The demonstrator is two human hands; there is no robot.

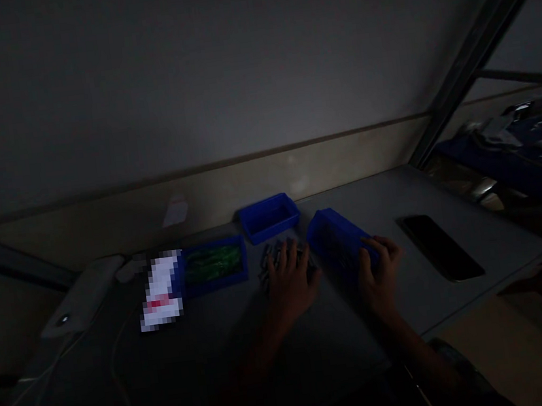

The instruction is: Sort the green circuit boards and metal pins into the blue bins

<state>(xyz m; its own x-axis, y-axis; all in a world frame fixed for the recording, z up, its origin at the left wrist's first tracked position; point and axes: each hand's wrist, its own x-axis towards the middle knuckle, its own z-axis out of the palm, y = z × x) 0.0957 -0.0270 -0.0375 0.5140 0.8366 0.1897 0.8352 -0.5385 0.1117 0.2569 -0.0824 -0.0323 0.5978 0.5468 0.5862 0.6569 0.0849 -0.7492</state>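
Note:
My left hand point(291, 286) lies with its fingers spread over a heap of small metallic-looking pieces point(267, 261) on the grey table. Its palm hides part of the heap, and the light is too dim to tell their exact kind. To the right, my right hand point(381, 272) grips the near end of a tilted blue plastic bin point(345, 225), thumb inside and fingers around the rim. Dark pieces appear to lie in that bin. Behind the heap stands another blue bin point(269, 218), with nothing visible inside. Left of the heap, a blue bin point(245, 259) holds green items point(214, 263).
A dark phone-like slab point(441, 246) lies at the right of the table point(378, 193). Left are a pixelated white and red patch point(161, 292), a pale power-strip-like box point(85, 295) and cables point(119, 379). A wall point(229, 182) closes the back.

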